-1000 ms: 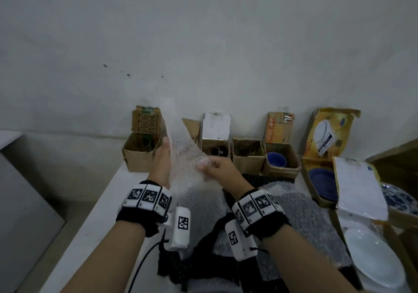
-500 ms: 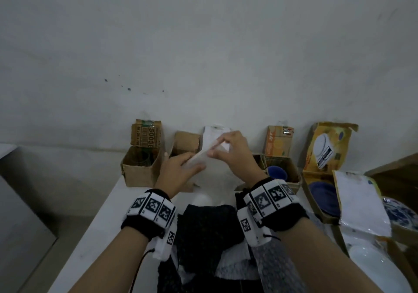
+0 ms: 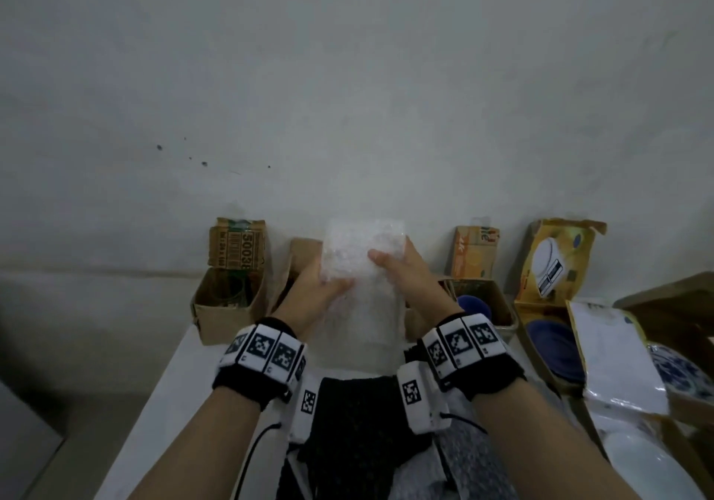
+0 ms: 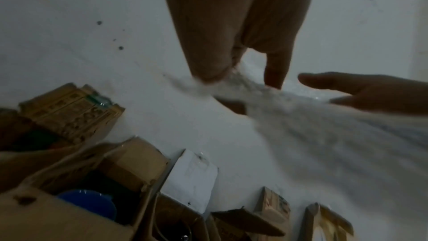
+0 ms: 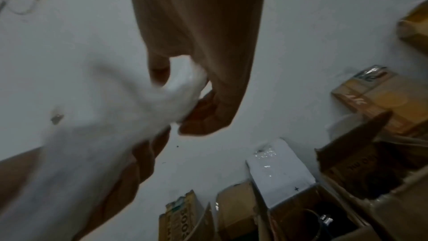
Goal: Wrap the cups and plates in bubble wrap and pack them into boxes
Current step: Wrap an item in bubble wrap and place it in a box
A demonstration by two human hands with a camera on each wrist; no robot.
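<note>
Two hands hold a sheet of bubble wrap upright above a worktop lined with open boxes.

The left hand (image 3: 315,291) pinches the bubble wrap (image 3: 363,268) at its left edge, thumb in front; the right hand (image 3: 405,275) grips the right edge with curled fingers. The sheet hangs in front of a row of cardboard boxes (image 3: 228,298) against the wall. A blue plate (image 3: 556,349) lies in a yellow box on the worktop (image 3: 162,403) to the right.

White table (image 3: 175,380) against the wall

A row of open cardboard boxes (image 3: 228,306) lines its far edge (one holds a blue cup (image 3: 472,303)); nearer lie bubble wrap (image 3: 477,461), a dark cloth (image 3: 355,422), and probably a white plate (image 3: 649,468).
</note>
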